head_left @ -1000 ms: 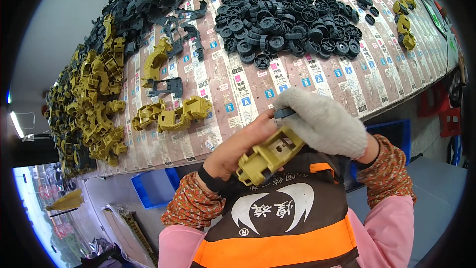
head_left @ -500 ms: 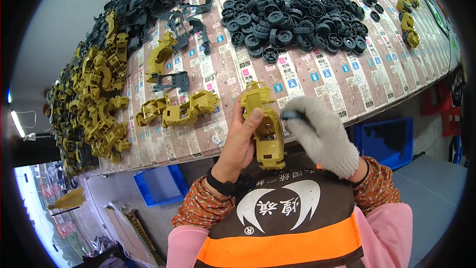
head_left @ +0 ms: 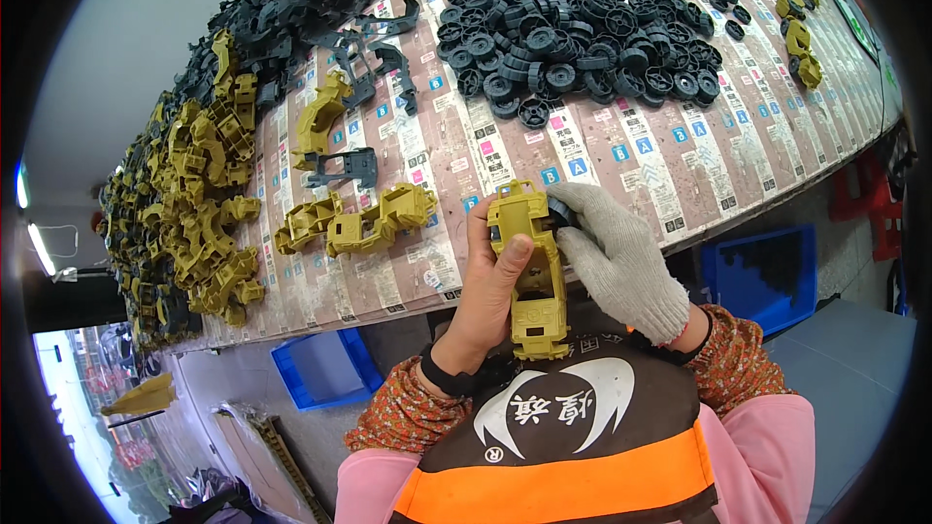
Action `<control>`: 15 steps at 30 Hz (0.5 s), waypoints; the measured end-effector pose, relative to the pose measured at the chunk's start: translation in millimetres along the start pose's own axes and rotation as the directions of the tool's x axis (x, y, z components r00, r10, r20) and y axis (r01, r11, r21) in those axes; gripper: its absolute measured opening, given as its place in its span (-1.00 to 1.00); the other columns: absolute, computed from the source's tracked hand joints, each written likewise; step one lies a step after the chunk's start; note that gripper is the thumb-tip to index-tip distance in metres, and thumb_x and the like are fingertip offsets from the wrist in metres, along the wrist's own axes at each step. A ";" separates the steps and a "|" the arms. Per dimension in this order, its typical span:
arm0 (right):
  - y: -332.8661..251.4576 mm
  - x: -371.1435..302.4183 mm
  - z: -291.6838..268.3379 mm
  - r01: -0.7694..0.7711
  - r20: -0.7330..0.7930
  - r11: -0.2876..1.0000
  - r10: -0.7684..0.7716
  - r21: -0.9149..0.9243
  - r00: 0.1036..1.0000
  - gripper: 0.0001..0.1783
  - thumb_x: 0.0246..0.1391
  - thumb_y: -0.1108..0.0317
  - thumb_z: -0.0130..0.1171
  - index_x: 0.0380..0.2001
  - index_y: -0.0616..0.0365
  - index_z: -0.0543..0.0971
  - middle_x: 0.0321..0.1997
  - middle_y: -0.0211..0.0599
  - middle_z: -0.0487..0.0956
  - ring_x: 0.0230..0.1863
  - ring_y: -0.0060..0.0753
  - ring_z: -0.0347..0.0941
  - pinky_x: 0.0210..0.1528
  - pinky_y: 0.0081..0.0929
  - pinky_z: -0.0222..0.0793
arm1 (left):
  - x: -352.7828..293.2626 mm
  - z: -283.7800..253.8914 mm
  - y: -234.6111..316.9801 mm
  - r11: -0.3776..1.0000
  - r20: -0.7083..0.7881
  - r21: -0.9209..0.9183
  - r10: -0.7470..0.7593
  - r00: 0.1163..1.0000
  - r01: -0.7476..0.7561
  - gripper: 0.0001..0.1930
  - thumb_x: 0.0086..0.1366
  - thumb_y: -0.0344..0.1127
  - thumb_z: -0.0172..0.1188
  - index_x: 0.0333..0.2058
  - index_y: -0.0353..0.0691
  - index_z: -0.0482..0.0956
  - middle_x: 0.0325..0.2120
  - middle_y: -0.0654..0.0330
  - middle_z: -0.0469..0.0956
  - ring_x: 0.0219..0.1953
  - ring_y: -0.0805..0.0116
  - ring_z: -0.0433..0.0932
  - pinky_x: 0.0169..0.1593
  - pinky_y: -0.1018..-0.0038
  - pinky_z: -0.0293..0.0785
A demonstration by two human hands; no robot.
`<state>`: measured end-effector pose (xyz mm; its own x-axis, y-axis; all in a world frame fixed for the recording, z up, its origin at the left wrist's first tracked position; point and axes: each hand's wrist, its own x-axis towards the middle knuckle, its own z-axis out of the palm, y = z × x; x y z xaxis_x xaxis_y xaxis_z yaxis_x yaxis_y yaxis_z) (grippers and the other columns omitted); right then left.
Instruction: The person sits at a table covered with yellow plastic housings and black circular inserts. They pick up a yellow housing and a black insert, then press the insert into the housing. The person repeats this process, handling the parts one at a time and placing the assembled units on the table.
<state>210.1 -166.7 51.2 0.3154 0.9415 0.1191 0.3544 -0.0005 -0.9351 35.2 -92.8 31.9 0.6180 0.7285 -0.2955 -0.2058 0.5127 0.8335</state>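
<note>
My bare left hand (head_left: 491, 281) grips a yellow plastic toy car body (head_left: 540, 309) by its left side, thumb across the top, above my apron. In my gloved right hand (head_left: 610, 257) is a small black toy wheel (head_left: 557, 212), pressed against the upper right side of the body. The fingertips partly cover the wheel, so I cannot tell whether it is seated. On the table ahead lie two more yellow bodies (head_left: 379, 220), a dark grey plastic frame (head_left: 348, 168) and another yellow piece (head_left: 320, 121).
A big heap of black wheels (head_left: 582, 29) covers the far middle of the table (head_left: 641, 165). Yellow bodies (head_left: 199, 150) pile up along the left, dark grey parts (head_left: 282, 0) behind them. Blue bins (head_left: 325, 369) stand below the table edge, one at right (head_left: 759, 281) with dark parts.
My right hand has brought the wheel in from the right, up against the side of the yellow car body. The body has shifted slightly right and toward me with my left hand.
</note>
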 end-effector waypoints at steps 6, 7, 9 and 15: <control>-7.5 -3.3 -2.4 -0.021 0.044 1.000 0.020 0.013 0.999 -0.58 0.29 0.47 0.13 0.20 0.25 0.52 -0.10 0.18 0.69 -0.10 0.31 0.68 -0.07 -0.01 0.59 | 3.7 -0.1 -3.2 0.979 0.004 0.160 0.124 0.992 -0.123 -0.22 0.47 -0.06 0.39 0.43 -0.02 0.06 0.16 0.15 0.44 0.13 0.37 0.53 0.20 0.36 0.56; -11.0 -3.2 -3.9 -0.030 0.065 1.000 0.030 -0.005 0.997 -0.58 0.29 0.48 0.12 0.20 0.25 0.51 -0.11 0.19 0.68 -0.12 0.34 0.67 -0.09 0.02 0.59 | 4.8 -0.3 -4.2 0.955 0.020 0.235 0.180 0.984 -0.179 -0.21 0.46 -0.08 0.40 0.42 -0.03 0.05 0.16 0.15 0.44 0.13 0.37 0.53 0.21 0.37 0.55; -13.2 -3.9 -5.8 -0.020 0.086 0.999 0.022 -0.029 0.996 -0.58 0.27 0.47 0.13 0.19 0.25 0.51 -0.13 0.21 0.67 -0.15 0.36 0.66 -0.14 0.07 0.57 | 6.9 -1.8 -5.8 0.925 0.096 0.294 0.224 0.970 -0.242 -0.20 0.44 -0.13 0.43 0.42 -0.03 0.04 0.15 0.14 0.44 0.13 0.37 0.53 0.22 0.37 0.52; -16.4 -1.4 -20.8 0.038 0.154 0.973 -0.003 -0.226 0.988 -0.62 0.14 0.43 0.21 0.02 0.32 0.49 -0.28 0.25 0.65 -0.24 0.39 0.64 -0.21 0.13 0.53 | 9.5 -13.6 -10.9 0.767 0.299 0.515 0.257 0.919 -0.382 -0.11 0.36 -0.14 0.51 0.40 -0.17 0.04 0.14 0.06 0.44 0.14 0.24 0.54 0.25 0.29 0.48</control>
<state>222.1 -175.0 73.4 0.1750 0.9822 0.0689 0.5563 -0.0409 -0.8300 33.0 -85.3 13.6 0.7418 0.6656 0.0820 -0.0032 -0.1188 0.9929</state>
